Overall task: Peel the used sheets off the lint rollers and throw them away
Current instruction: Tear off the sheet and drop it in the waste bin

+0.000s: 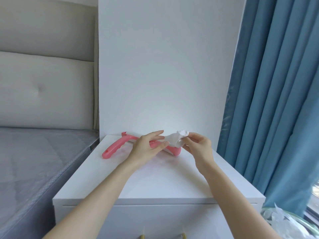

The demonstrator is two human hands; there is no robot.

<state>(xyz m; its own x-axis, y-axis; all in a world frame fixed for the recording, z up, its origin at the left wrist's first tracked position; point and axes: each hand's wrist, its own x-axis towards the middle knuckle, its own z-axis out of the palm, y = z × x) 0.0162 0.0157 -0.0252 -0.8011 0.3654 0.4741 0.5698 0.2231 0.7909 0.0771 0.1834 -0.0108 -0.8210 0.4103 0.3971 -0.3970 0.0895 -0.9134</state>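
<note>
Right hand point(198, 145) pinching crumpled white sheet point(176, 139) between thumb and fingertips, sheet's other end at 9 o'clock touching left hand's point(146, 149) fingertips; left hand mostly spread, fingers extended, grip on sheet unclear. Behind both hands, pink lint roller point(117, 147) lying flat on white cabinet top point(155, 178), handle toward 8 o'clock, roller head toward 3 o'clock under the sheet. Crumpled clear bag point(284, 223) at 4 o'clock beside cabinet, blue curtain point(276, 83) at 2 o'clock.
</note>
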